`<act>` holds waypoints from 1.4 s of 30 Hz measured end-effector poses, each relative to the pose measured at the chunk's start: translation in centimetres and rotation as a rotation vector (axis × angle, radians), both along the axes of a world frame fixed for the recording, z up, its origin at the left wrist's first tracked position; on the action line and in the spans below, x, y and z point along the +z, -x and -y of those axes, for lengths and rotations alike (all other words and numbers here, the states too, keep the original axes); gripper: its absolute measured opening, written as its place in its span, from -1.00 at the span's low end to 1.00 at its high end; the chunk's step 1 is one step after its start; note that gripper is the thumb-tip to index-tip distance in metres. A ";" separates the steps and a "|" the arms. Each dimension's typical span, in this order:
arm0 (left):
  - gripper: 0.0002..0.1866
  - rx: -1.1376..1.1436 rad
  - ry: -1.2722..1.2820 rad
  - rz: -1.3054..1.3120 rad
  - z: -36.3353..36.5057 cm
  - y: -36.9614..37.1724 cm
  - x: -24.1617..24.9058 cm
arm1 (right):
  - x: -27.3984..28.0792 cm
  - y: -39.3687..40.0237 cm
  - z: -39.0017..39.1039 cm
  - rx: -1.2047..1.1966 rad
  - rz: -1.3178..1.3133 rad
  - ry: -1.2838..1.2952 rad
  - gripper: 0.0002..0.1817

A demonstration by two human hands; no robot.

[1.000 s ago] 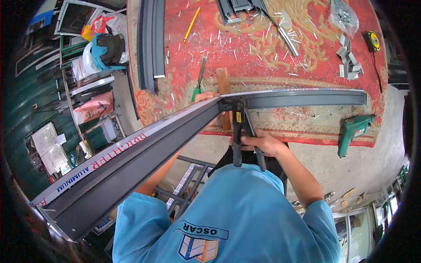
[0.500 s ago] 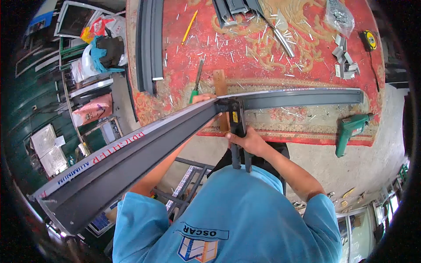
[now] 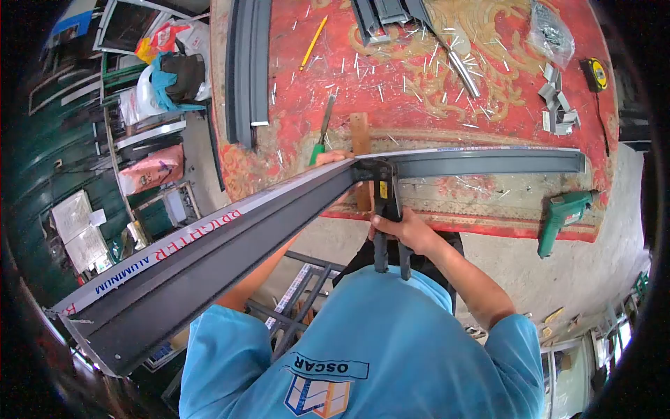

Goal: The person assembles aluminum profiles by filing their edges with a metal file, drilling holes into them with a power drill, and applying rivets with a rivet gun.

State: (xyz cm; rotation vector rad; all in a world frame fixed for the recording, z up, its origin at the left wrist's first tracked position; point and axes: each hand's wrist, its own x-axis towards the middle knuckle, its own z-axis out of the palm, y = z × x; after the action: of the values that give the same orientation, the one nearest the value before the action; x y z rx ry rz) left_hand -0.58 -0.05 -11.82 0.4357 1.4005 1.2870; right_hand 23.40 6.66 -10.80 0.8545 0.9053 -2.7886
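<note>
Two grey aluminium profiles meet at a corner over the near edge of the red carpet (image 3: 488, 77). Left to right:

- Long profile (image 3: 209, 258) runs from lower left up to the corner, tilted; white strip along its edge reads "BRIGHTER ALUMINUM".
- Spare grey profile (image 3: 246, 70) lies flat on the carpet's left side, well apart from the joint. Yellow pencil (image 3: 314, 33) right of it.
- Green-handled screwdriver (image 3: 322, 129) on the carpet, just behind the corner.
- Left hand (image 3: 333, 158) mostly hidden behind the long profile. Only fingertips show at its top edge by the corner, touching it. Can't tell how tightly it grips.
- Wooden block (image 3: 361, 140) lies under the joint.
- Rivet gun (image 3: 385, 209) has its head on the corner joint, handles pointing back toward the person.
- Right hand (image 3: 408, 230) is wrapped around both handles, which sit pulled close together: narrow, firm grip.
- Second profile (image 3: 488, 162) runs right from the corner, flat along the carpet edge.
- Green drill (image 3: 565, 213) lies on the floor just off the carpet, near that profile's far end.
- Small metal brackets (image 3: 558, 105) and a tape measure (image 3: 595, 73) sit at the carpet's right side.
</note>
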 end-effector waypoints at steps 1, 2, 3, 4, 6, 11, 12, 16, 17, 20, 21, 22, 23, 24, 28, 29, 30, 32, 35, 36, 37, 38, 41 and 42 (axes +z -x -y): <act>-0.23 0.088 0.079 0.227 0.0 0.0 0.2 | -0.3 0.1 0.3 -0.004 0.018 0.000 -0.58; -0.23 0.090 0.079 0.228 0.0 0.2 0.4 | -0.7 0.0 0.1 0.011 0.032 0.028 -0.52; -0.26 0.011 0.171 0.172 -0.6 0.3 1.5 | -0.6 0.1 0.0 0.012 0.033 0.027 -0.52; -0.28 -0.069 0.262 0.115 -1.0 0.4 2.2 | -0.3 0.1 -0.1 0.001 0.122 -0.015 -0.52; -0.31 -0.173 -0.047 -0.361 -1.3 -0.2 0.8 | 0.4 0.1 -1.6 -0.005 0.210 -0.056 -0.52; -0.34 0.010 0.053 0.387 4.6 3.8 -8.9 | 1.2 -1.6 -8.2 0.358 -0.040 0.148 -0.54; -0.32 -0.015 -0.053 0.126 3.9 2.6 -7.1 | 0.6 -1.3 -7.9 0.412 -0.029 0.156 -0.56; -0.31 -0.190 -0.384 -0.413 1.0 0.7 -3.4 | 0.5 0.2 -4.0 0.349 0.113 0.034 -0.66; -0.31 -0.185 -0.381 -0.415 0.7 0.8 -2.8 | -0.2 -0.2 -3.2 0.354 0.111 0.036 -0.66; -0.29 -0.292 -0.443 -0.487 0.2 1.1 -1.9 | -0.9 -0.6 -1.6 0.089 0.015 -0.001 -0.62; -0.26 -0.292 -0.419 -0.566 0.2 0.9 -1.8 | -1.3 -0.4 -1.2 0.056 -0.007 0.080 -0.60; -0.24 -0.292 -0.391 -0.643 0.2 0.7 -1.6 | -1.4 -0.4 -0.8 0.023 -0.027 0.163 -0.58; -0.24 -0.293 -0.388 -0.640 0.1 0.7 -1.6 | -1.4 -0.3 -0.4 0.023 -0.024 0.166 -0.58; -0.31 -0.293 -0.428 -0.682 0.1 0.9 -2.0 | -1.0 0.2 -0.1 -0.011 0.017 0.124 -0.57; -0.57 0.098 0.454 0.621 0.3 3.6 -2.6 | -0.1 1.1 0.1 -0.025 0.103 0.089 -0.52; -0.57 0.098 0.452 0.622 0.6 3.6 -2.8 | 0.0 1.2 0.1 -0.024 0.104 0.088 -0.52; -0.61 0.049 0.379 0.553 0.8 3.4 -2.8 | -0.2 1.3 0.2 -0.028 0.114 0.046 -0.50; -0.62 -0.001 0.306 0.485 1.2 2.8 -2.7 | -0.4 1.9 0.9 -0.033 0.126 0.005 -0.49; -0.61 0.064 0.189 0.347 0.8 1.3 -2.8 | 0.0 2.1 0.8 0.023 0.317 -0.083 -0.62; -0.55 -0.085 -0.111 -0.062 0.4 1.2 -3.6 | 0.8 1.7 -0.6 0.005 0.263 -0.063 -0.61; -0.47 -0.227 -0.400 -0.464 0.5 0.7 -3.5 | 1.7 0.8 -1.4 -0.008 0.216 -0.033 -0.60; -0.47 -0.227 -0.400 -0.460 0.7 0.7 -3.2 | 2.1 -0.4 -2.0 0.032 0.199 -0.064 -0.55; -0.36 -0.402 -0.370 -0.758 -0.3 0.9 -1.1 | 7.3 -3.1 -7.1 0.185 0.288 -0.442 -0.49; -0.38 -0.381 -0.367 -0.696 -0.2 0.8 -1.1 | 8.6 -3.7 -8.6 0.203 0.317 -0.690 -0.46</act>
State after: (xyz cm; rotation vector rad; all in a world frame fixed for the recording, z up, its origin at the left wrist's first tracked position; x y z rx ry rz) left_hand -1.37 0.18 -12.93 1.4354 1.5252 1.1120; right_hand 27.09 15.31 -2.16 1.1488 1.7950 -2.0782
